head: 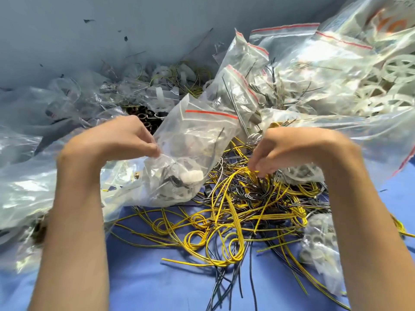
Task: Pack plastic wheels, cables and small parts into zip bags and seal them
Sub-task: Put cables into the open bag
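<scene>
The left hand [121, 140] is pinching the edge of a clear zip bag [197, 135] at centre frame, thumb and fingertips closed on the plastic. The right hand [292, 149], just right of the bag, is curling its fingers round strands of the yellow cables [235, 212] tangled across the lower middle. Filled red-striped bags [238, 86] are crowding behind, a sack of white wheels [370, 90] is filling the upper right, and loose plastic [22, 187] is covering the blue cloth [157, 286] at left.

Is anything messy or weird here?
Yes. Yellow and black cables lie tangled and loose on the blue cloth, not bagged yet. The right hand pinches some of them; the left hand pinches a zip bag.
</scene>
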